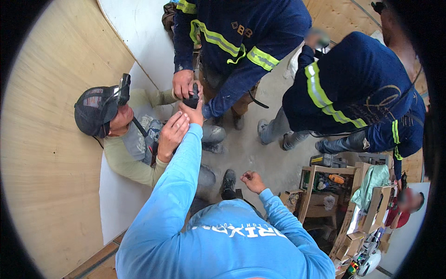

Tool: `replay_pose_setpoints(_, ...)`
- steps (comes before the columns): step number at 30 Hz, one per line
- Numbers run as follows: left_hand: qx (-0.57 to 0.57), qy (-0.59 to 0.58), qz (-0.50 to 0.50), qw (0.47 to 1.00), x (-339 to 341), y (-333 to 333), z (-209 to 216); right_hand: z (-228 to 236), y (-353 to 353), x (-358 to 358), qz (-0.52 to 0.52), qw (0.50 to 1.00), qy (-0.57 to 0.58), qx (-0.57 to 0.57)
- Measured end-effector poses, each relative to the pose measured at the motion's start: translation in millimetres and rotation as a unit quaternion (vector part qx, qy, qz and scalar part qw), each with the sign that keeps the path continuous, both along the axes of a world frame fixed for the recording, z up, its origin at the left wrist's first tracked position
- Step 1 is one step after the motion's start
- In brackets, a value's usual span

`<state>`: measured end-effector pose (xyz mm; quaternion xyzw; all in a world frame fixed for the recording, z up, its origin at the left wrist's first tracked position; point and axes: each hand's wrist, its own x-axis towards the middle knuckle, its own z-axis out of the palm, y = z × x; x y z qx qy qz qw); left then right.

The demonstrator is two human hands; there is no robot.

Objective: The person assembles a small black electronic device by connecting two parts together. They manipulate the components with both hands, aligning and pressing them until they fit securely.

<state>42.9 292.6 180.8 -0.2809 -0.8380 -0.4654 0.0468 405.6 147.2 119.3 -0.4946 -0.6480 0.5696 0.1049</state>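
Observation:
My left arm reaches forward in a light blue sleeve. At its end, my left hand [193, 113] is closed around a small black device [191, 101] whose kind I cannot make out. A standing person's hand [182, 83] in a navy sleeve touches the same device from the far side. Close to my left wrist, a seated person's raised hand [173, 135] has its fingers together. My right hand [253, 181] hangs lower and nearer, with curled fingers; whether anything is in them does not show.
A plywood wall [51, 153] rises on the left beside the seated person in a cap [96, 111]. Other people in navy jackets [346, 83] stand at the right. A wooden workbench [355, 186] holds tools, boxes and a green cloth [373, 182]; another person is beyond it.

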Motion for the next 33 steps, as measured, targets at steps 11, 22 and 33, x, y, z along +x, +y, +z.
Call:
replay_pose_setpoints(11,0.045,-0.006,-0.074,0.996,-9.6,9.0,3.3,-11.7,12.5,-5.4,-0.001,0.999,-0.044,0.025)
replay_pose_setpoints(22,0.132,-0.109,-0.395,0.903,42.4,-156.1,173.1,-18.3,11.7,-61.2,0.020,0.998,-0.055,0.016)
replay_pose_setpoints(33,0.145,-0.088,-0.309,0.936,-40.0,-269.9,194.0,5.9,-39.6,-168.9,0.105,0.990,-0.065,0.071)
